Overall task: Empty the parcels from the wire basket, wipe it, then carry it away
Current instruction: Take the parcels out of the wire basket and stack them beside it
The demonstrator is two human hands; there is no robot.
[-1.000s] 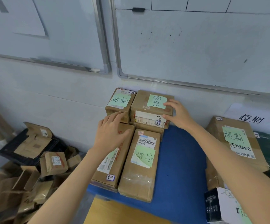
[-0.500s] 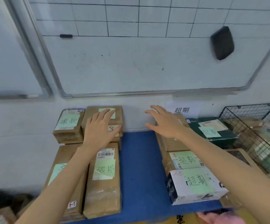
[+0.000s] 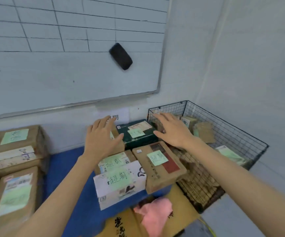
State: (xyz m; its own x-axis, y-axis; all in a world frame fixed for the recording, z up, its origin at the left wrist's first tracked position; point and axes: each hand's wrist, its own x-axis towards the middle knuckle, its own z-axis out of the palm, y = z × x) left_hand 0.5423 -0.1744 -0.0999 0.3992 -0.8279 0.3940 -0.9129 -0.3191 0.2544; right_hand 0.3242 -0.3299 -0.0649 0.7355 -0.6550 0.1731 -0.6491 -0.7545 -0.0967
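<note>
Panned right: basket (image 3: 237, 134) now fully in frame, parcels (image 3: 204, 132) visible inside; cloth (image 3: 155, 214) showing near bottom edge. Lifted left hand (image 3: 102, 135) off left stack (image 3: 13, 147), shifted right, now spread just left of green box (image 3: 138, 139). Swung right hand (image 3: 172, 132) off middle stack to basket's left back corner, fingers spread over rim; contact unclear. Left stack pushed out to frame's left edge.
</note>
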